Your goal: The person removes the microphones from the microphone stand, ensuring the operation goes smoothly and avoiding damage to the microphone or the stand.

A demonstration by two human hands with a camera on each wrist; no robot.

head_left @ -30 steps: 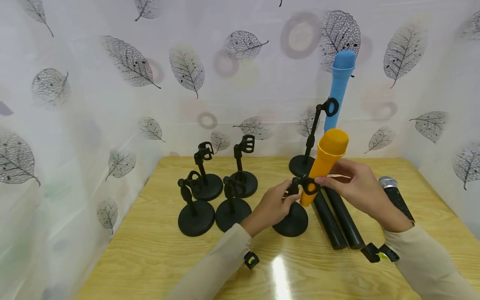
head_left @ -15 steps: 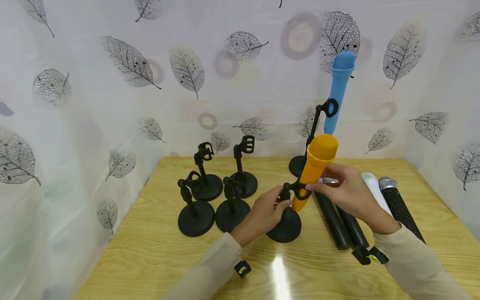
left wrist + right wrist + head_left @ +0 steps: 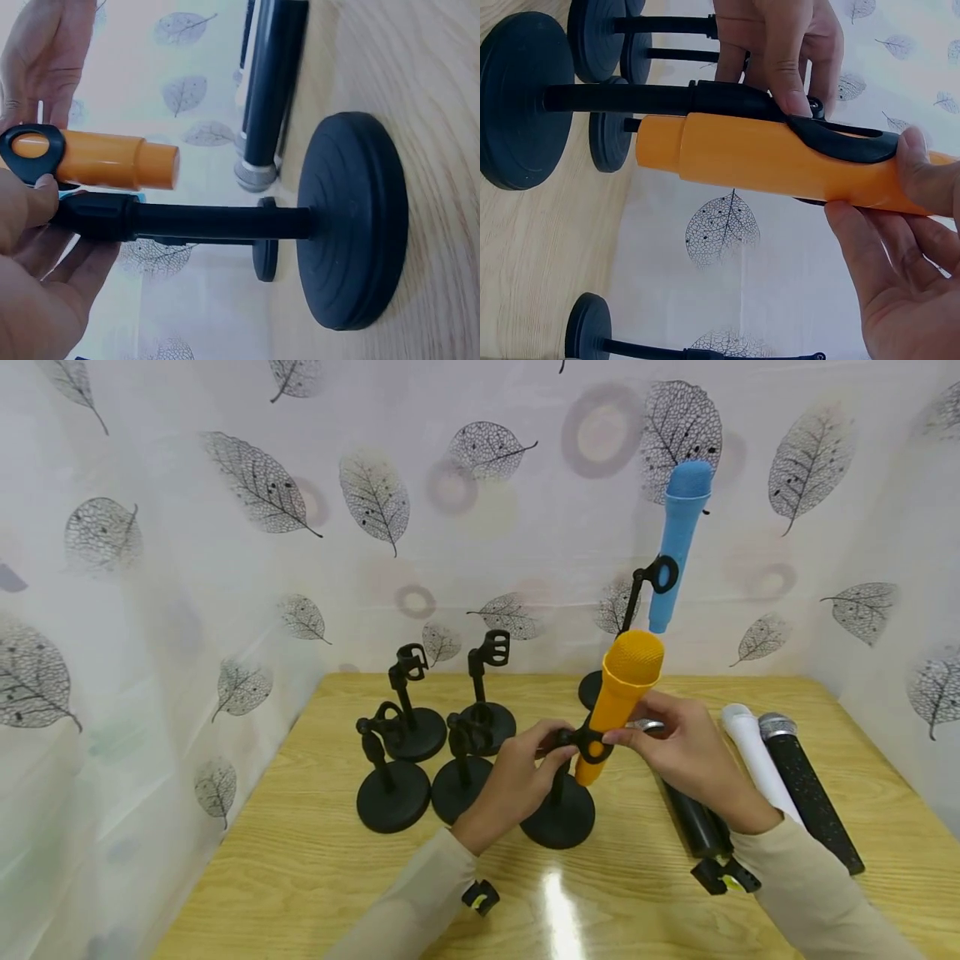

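An orange microphone sits tilted through the ring clip of a black desktop microphone stand. My left hand grips the top of that stand, just below the clip, with thumb and fingers. From the other side my right hand pinches the orange microphone at the clip, thumb in front and fingers behind. In the left wrist view the microphone's tail end protrudes beyond the clip, beside the stand's pole. The round base is down on the table.
Several bare black stands are grouped on the left. Behind, a blue microphone rests in another stand. On the right lie a white microphone, a black speckled one and black-handled ones partly under my right arm.
Both hands have shifted left and slightly toward me, taking the stand and orange microphone along. The white microphone has come into view from behind my right hand.
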